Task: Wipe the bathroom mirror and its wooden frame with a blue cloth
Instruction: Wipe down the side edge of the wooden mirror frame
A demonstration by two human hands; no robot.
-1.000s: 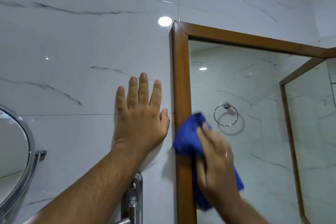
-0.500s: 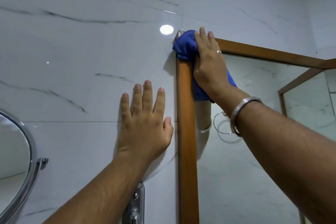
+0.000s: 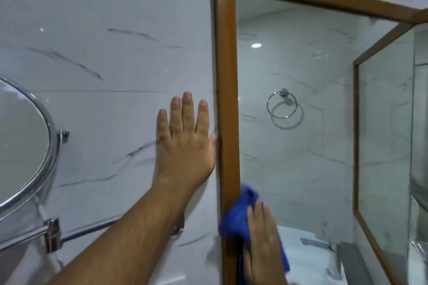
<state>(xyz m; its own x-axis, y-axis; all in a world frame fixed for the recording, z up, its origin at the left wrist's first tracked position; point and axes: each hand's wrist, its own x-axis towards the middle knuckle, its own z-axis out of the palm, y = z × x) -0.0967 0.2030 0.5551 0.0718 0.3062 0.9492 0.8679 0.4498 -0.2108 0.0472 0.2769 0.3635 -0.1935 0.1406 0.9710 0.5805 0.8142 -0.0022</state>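
Note:
The bathroom mirror (image 3: 301,157) hangs on a white marble wall, bordered by a brown wooden frame (image 3: 225,76). My right hand (image 3: 261,240) presses a bunched blue cloth (image 3: 236,217) against the lower part of the frame's left upright, fingers pointing up. My left hand (image 3: 185,143) lies flat on the wall tiles just left of the frame, fingers spread and holding nothing, its thumb touching the frame's edge.
A round chrome swivel mirror (image 3: 25,146) on a metal arm (image 3: 53,233) juts from the wall at the left. The big mirror reflects a towel ring (image 3: 281,105) and a second framed mirror (image 3: 384,146) at the right.
My right hand slid the cloth from the frame's top left corner down the left upright to its lower part. The view tilted downward. My left hand stayed flat on the wall.

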